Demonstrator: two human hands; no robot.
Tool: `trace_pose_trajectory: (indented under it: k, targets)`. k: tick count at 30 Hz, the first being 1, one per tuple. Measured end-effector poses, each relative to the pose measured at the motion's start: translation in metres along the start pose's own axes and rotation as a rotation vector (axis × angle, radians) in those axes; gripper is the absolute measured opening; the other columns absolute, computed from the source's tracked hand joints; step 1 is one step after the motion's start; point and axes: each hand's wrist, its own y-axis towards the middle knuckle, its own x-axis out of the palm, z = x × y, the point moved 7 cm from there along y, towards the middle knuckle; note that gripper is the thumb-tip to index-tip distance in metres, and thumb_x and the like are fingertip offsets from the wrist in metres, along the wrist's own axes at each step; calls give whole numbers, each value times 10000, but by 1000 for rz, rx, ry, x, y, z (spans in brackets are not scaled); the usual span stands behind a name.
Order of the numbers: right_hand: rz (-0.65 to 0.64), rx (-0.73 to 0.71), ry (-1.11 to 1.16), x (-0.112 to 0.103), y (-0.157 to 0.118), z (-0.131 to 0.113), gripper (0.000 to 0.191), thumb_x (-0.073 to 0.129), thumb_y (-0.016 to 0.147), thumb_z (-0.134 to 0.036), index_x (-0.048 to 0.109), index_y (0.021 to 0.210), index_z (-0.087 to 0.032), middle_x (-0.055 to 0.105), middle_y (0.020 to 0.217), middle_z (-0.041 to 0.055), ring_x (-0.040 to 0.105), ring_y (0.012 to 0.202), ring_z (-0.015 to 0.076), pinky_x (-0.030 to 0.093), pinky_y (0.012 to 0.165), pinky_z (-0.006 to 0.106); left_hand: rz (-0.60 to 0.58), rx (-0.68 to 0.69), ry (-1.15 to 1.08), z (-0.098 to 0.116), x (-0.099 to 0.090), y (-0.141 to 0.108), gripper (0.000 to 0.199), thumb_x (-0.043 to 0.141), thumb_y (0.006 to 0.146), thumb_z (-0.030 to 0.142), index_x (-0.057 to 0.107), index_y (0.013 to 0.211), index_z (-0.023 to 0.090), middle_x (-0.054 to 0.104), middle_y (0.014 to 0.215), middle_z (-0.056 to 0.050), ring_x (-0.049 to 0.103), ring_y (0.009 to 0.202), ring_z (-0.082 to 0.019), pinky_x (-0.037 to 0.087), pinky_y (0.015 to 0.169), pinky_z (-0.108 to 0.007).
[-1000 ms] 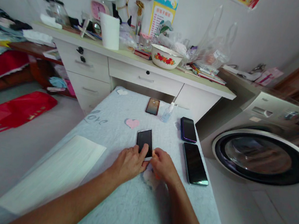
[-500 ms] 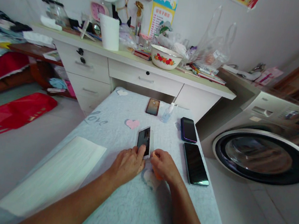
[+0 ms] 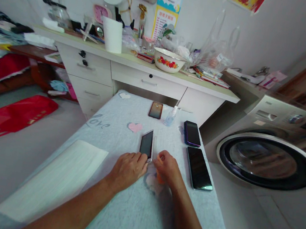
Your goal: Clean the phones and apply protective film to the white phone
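A white-edged phone is tilted up on its side at the middle of the cloth-covered table. My left hand grips its near end, fingers bent together. A thin clear piece runs along the phone's right side. Just right of it, my right hand is closed in a pinch, with something orange showing beneath; the pinched item is too small to make out. Two dark phones lie at the right edge. Farther back are a brown phone-like item and a clear spray bottle.
A pale sheet lies on the table's left. Behind stands a white desk with a flowered bowl and a paper roll. A washing machine is at the right, a red bag on the floor at left.
My left thumb or finger has come off the phone's screen, and my left hand now sits at its near end. The right hand has barely moved.
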Motion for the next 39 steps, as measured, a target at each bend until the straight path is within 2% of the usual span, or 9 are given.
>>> trace_pose_trajectory:
  k: [4, 7, 12, 17, 19, 21, 25, 32, 39]
  targets:
    - [10, -29, 192, -3, 2, 1, 214, 532, 777, -352, 618, 764, -156, 566, 664, 3, 476, 635, 128, 308, 581, 227, 4, 53, -9, 4, 0, -1, 111, 460, 877, 192, 538, 798, 206, 587, 709, -18, 585, 689, -195, 415, 630, -331]
    - [-87, 14, 397, 6, 2, 2, 335, 508, 784, -450, 585, 652, -152, 474, 546, -24, 403, 535, 107, 263, 504, 227, 4, 65, -16, 5, 0, 0, 124, 457, 882, 180, 535, 789, 205, 577, 712, -18, 576, 697, -188, 397, 628, -330]
    - [-247, 54, 637, 21, -4, -2, 359, 579, 736, -495, 535, 608, -162, 371, 501, -60, 301, 482, 76, 198, 457, 224, -21, 85, -50, 7, 2, 0, 136, 453, 897, 187, 541, 794, 199, 581, 716, -20, 574, 698, -181, 398, 632, -321]
    - [-209, 125, 706, 20, -5, 1, 330, 633, 670, -471, 525, 595, -167, 374, 479, -69, 287, 449, 65, 194, 435, 219, -25, 83, -186, 4, 0, 0, 148, 478, 910, 304, 562, 857, 194, 611, 773, -36, 594, 745, -183, 433, 667, -308]
    - [-211, 159, 761, 19, -6, 2, 327, 639, 651, -473, 528, 601, -170, 397, 475, -66, 303, 435, 66, 205, 429, 217, -13, 7, -279, -5, -3, 1, 213, 478, 908, 389, 558, 926, 192, 629, 824, -43, 607, 785, -185, 447, 691, -302]
    - [-226, 180, 826, 18, -7, 2, 329, 647, 640, -479, 531, 615, -172, 421, 480, -64, 319, 425, 67, 217, 425, 215, -18, -141, -330, -20, -2, 3, 227, 423, 929, 380, 543, 957, 189, 638, 833, -37, 615, 782, -171, 447, 691, -285]
    - [-221, 188, 904, 15, -7, 2, 327, 669, 634, -470, 533, 628, -173, 429, 493, -67, 335, 427, 64, 228, 428, 208, -161, -407, -244, -44, 8, 3, 167, 413, 905, 292, 536, 940, 185, 657, 823, -31, 626, 748, -171, 418, 637, -270]
    - [-185, 174, 940, 10, -4, 9, 342, 686, 638, -476, 520, 623, -177, 409, 490, -75, 326, 428, 64, 225, 433, 210, -404, -451, -154, -49, 25, 6, 271, 421, 861, 352, 632, 817, 189, 701, 820, -71, 655, 772, -205, 415, 626, -279]
    - [-97, 184, 1050, 1, -2, 11, 329, 705, 629, -457, 520, 654, -186, 413, 523, -74, 342, 447, 71, 252, 450, 213, -432, -501, -91, -60, 24, 22, 280, 434, 814, 298, 691, 836, 189, 715, 863, -104, 669, 823, -236, 461, 675, -305]
